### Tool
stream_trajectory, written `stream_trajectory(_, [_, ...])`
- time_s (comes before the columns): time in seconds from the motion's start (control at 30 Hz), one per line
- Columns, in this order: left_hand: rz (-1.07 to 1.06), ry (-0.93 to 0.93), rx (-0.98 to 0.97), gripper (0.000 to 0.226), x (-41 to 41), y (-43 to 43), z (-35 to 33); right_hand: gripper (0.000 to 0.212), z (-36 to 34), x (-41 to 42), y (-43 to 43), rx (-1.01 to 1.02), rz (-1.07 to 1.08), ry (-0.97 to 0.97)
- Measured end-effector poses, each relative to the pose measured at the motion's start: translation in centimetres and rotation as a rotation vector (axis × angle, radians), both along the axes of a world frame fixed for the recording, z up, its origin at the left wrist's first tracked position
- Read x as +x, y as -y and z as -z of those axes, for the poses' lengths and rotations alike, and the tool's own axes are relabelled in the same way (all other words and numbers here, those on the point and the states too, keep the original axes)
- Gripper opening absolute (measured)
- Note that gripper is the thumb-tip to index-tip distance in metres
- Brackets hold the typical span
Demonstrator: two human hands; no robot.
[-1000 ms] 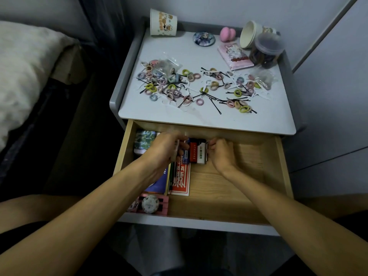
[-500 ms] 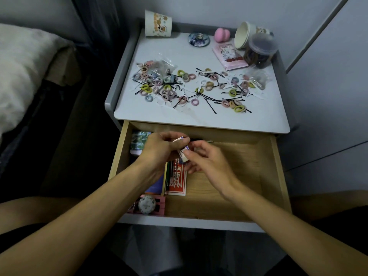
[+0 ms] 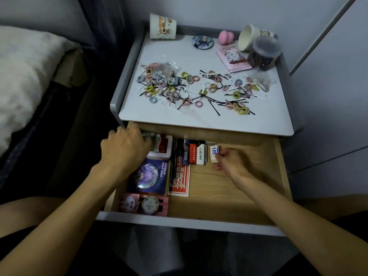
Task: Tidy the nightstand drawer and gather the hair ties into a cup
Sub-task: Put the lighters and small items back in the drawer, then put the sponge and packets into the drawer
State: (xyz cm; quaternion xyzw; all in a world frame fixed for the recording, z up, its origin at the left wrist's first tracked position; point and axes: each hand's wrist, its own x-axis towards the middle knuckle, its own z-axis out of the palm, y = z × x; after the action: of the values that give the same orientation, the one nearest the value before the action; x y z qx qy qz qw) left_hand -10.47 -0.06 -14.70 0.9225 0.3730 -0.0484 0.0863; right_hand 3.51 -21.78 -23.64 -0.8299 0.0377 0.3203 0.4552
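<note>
The wooden drawer (image 3: 239, 198) is pulled out. My right hand (image 3: 229, 163) pinches a small white eraser (image 3: 213, 154) against the drawer floor, beside a red-and-white box (image 3: 197, 154) in the back row. My left hand (image 3: 124, 149) reaches into the back left corner and rests on a green patterned roll (image 3: 149, 137); its grip is hidden. Many coloured hair ties (image 3: 171, 90) and black bobby pins (image 3: 214, 107) lie scattered on the nightstand top (image 3: 268, 120). An upside-down paper cup (image 3: 162, 26) stands at the back left. Another paper cup (image 3: 249, 37) lies on its side at the back right.
In the drawer's left half lie a blue card pack (image 3: 148, 177), a red card (image 3: 181, 181), pens (image 3: 175, 156), a white tin (image 3: 163, 145) and a pink holder (image 3: 145, 204). On top stand a clear jar (image 3: 263, 53), pink packet (image 3: 232, 58), pink sponge (image 3: 225, 37) and badge (image 3: 202, 42). A bed (image 3: 25, 80) lies left.
My hands were together at the drawer's middle, handling a small item. They have parted: the right set the eraser down right of the box row, the left moved to the back left corner.
</note>
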Motion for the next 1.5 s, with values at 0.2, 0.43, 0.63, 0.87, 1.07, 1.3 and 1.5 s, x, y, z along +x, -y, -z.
stream_trajectory(0.2, [0.063,-0.137,-0.057,0.039,0.3,0.9,0.5,0.008,0.4,0.3,-1.2,-0.095,-0.028,0.121])
stream_trajectory(0.43, [0.149,-0.157,0.063,0.031,0.9,0.8,1.5,0.009,1.1,0.5,-1.3,-0.185,-0.127,0.235])
stream_trajectory(0.63, [0.152,-0.142,0.105,0.031,0.8,0.8,1.5,0.032,0.9,0.5,-1.4,-0.192,-0.163,0.307])
stream_trajectory(0.87, [0.148,-0.113,0.120,0.031,1.1,1.1,1.1,0.022,1.1,0.7,-1.1,-0.159,-0.165,0.312])
stream_trajectory(1.07, [0.203,0.076,0.121,0.027,1.7,2.8,-0.6,0.012,-2.0,0.5,-0.1,-0.211,-0.264,0.394])
stream_trajectory(1.3, [0.186,0.392,-0.453,0.015,4.9,2.1,-3.9,0.010,-10.8,2.5,1.2,-0.103,-0.419,0.687])
stream_trajectory(1.5, [0.176,0.514,-0.493,0.015,9.9,-0.3,-6.0,0.034,-13.9,12.9,-2.6,-0.260,-0.471,0.880])
